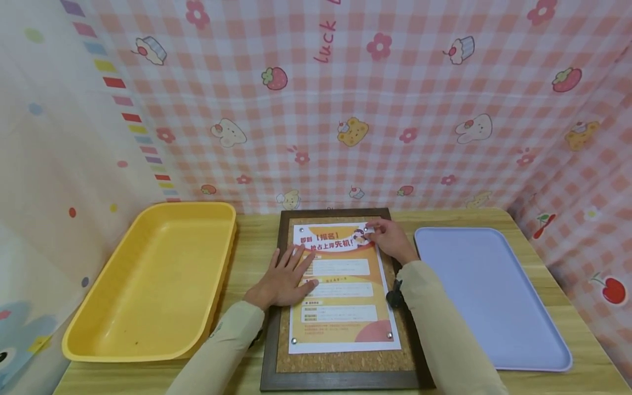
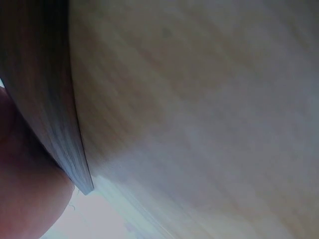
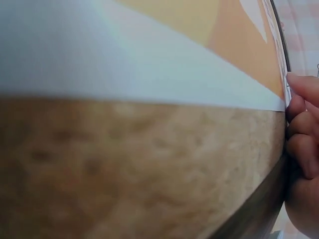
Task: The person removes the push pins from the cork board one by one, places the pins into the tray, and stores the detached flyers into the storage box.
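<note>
The printed sheet (image 1: 340, 267) lies face up on the cork board (image 1: 345, 363), set well inside its dark frame (image 1: 345, 381) so that bare cork shows on every side. The left hand (image 1: 283, 282) is spread wide with nothing gripped, its palm over the frame's left side and its fingers across the sheet's left edge, probably to steady both. The right hand (image 1: 393, 241) has its fingers bent in at the opposite top corner, thumb and forefinger apparently pinching the upper right pin (image 1: 366, 229), a grip that suits so small a head. The upper left pin (image 1: 302, 230), lower left pin (image 1: 294, 341) and lower right pin (image 1: 389, 335) sit at the other corners, which should stop the paper curling. The board rests on the desk (image 1: 252, 241) between the yellow tray (image 1: 163, 269) and the lavender tray (image 1: 484, 296), presumably so both hands can reach it squarely
</note>
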A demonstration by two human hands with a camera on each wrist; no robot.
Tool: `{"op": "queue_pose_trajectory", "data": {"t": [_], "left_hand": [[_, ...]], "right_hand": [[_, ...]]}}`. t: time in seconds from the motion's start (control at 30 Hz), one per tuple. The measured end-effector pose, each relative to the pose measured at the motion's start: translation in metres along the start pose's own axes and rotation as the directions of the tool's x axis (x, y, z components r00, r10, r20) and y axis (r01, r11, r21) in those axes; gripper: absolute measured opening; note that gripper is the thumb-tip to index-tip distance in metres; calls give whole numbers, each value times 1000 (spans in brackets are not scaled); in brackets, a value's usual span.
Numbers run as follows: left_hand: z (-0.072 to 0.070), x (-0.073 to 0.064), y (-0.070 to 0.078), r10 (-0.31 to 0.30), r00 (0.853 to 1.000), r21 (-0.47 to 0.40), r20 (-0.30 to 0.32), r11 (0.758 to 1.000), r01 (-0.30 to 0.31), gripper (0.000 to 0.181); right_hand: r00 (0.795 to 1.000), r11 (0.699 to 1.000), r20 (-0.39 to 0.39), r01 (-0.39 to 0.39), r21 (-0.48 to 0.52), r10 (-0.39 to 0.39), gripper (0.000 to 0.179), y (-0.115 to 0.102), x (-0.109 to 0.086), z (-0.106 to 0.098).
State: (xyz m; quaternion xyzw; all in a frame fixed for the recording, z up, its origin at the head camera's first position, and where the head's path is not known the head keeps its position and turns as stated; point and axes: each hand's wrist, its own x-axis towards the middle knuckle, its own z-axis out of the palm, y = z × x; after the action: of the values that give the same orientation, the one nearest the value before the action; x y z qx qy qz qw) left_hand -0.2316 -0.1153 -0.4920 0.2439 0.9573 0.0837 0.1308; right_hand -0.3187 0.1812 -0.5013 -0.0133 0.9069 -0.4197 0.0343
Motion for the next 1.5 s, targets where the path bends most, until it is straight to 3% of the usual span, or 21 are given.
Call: {"op": "queue_pose_trajectory", "data": {"t": [0.27,0.43,0.7,1.13,1.5], "left_hand": [[3,3,0,17,1000,-7,-11,1000,-17,72],[4,2,1,9,1000,-4,-9,1000,-9,71],[5,2,3,5,1000,3,-12,1000,-5,72],[3,1,2,15,1000,-13,-9,1000,-15,71],[2,2,0,7,1000,-2,-4,1000,-7,72]], "right_hand": [[991,993,94,-102,55,97,32,1,9,-8],[986,990,122,-121,69,112,31,-1,12,-10],[982,984,77,-174,47,170,21,-3,13,-8],[988,981,-2,-154,115,155,13,-7,9,-3],[984,977,-11,-177,121,179,11,-9,14,0]]}}
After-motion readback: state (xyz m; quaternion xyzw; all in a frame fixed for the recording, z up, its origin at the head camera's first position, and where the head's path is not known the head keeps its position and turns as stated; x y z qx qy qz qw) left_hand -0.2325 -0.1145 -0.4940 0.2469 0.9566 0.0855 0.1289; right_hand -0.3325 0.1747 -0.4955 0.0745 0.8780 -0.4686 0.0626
